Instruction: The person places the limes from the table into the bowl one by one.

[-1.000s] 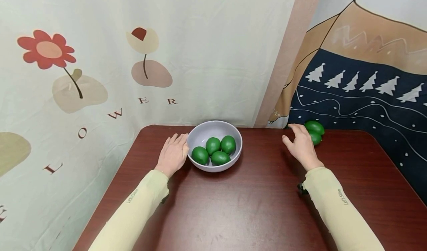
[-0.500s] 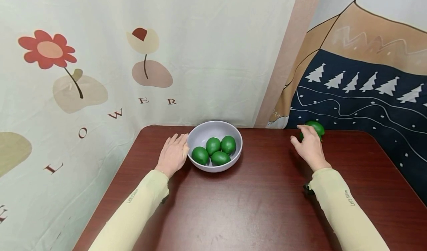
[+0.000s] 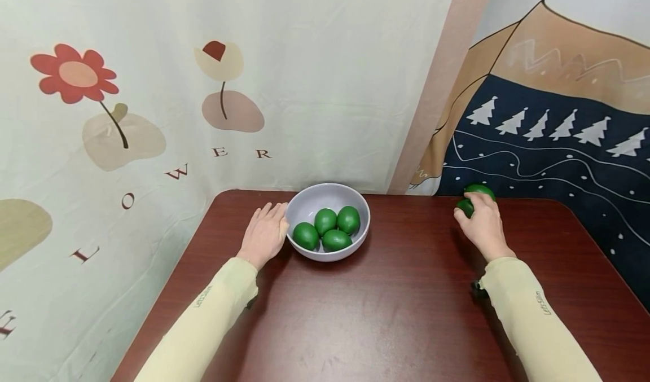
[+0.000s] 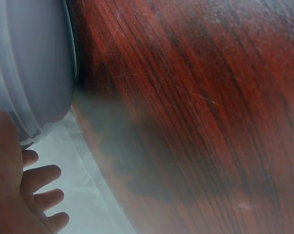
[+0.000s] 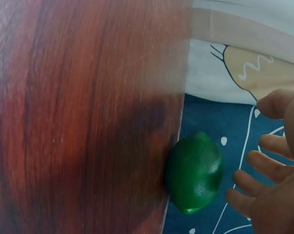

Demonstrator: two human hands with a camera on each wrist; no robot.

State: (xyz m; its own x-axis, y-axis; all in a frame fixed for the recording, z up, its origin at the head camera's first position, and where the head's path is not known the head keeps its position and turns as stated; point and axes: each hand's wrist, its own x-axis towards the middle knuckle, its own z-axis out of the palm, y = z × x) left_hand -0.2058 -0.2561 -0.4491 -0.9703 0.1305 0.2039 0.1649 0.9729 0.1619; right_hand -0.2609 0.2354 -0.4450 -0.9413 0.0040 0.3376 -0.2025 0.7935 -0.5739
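A lavender-grey bowl (image 3: 307, 202) holding several green limes (image 3: 337, 240) stands near the back edge of the table. My left hand (image 3: 262, 232) lies against the bowl's left side with its fingers straight; the left wrist view has that hand (image 4: 10, 180) beside the bowl's outer wall (image 4: 35, 58). At the back right, my right hand (image 3: 484, 227) reaches over a near lime (image 3: 464, 206), partly hiding it. Just behind sits a far lime (image 3: 480, 189). In the right wrist view, the fingers (image 5: 268, 165) are spread, with a gap between them and a lime (image 5: 194, 170).
The dark red wooden table (image 3: 365, 314) ends at a back edge against hanging cloths. A pale flower-printed curtain (image 3: 325, 88) covers the left and middle, and a navy cloth with white trees (image 3: 548, 162) hangs at the right.
My right hand has moved to the right, over the near lime, covering more of it. The left hand and the bowl have stayed in place.
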